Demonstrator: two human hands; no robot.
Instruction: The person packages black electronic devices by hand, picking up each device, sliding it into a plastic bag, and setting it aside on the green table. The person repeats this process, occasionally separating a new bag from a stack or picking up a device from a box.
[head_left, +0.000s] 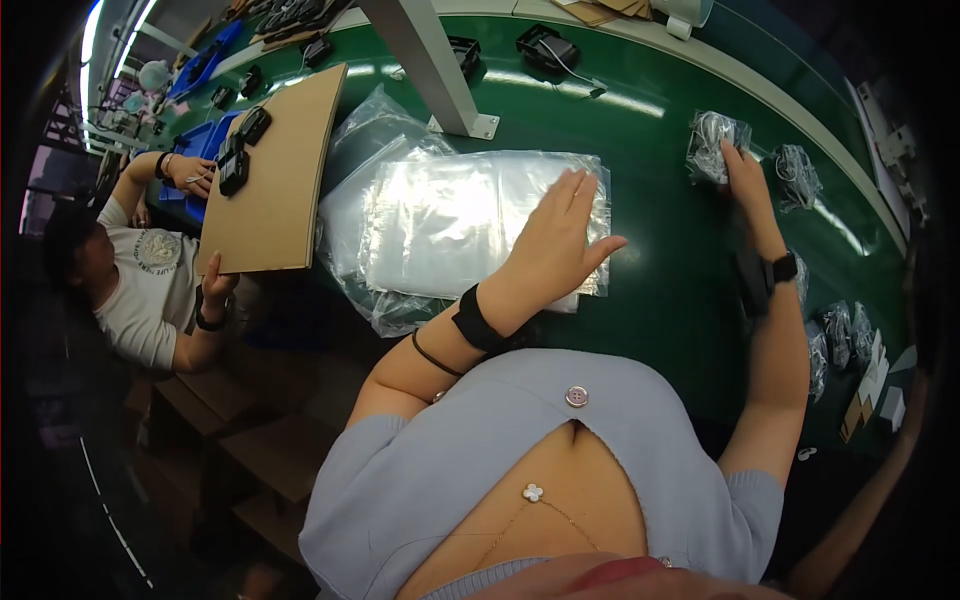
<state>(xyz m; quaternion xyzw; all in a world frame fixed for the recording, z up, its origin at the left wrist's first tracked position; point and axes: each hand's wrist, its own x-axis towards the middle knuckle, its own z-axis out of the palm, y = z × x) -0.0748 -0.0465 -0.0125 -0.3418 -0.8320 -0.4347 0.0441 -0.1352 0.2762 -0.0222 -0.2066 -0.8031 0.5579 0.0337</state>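
Observation:
My left hand lies flat, fingers stretched out and thumb apart, over the right part of a stack of clear plastic bags. Whether the palm presses on the stack or hovers just above it, I cannot tell. At the far right, my right hand has its fingers closed on the near side of a clear bag with a coiled grey cable inside. Another bagged cable lies to the right of that hand. A dark object, partly hidden, is beside my right wrist.
A metal post stands behind the bags on the green table. Black devices lie at the back. More bagged cables lie at the right edge. On the left, a co-worker holds a cardboard sheet carrying black devices.

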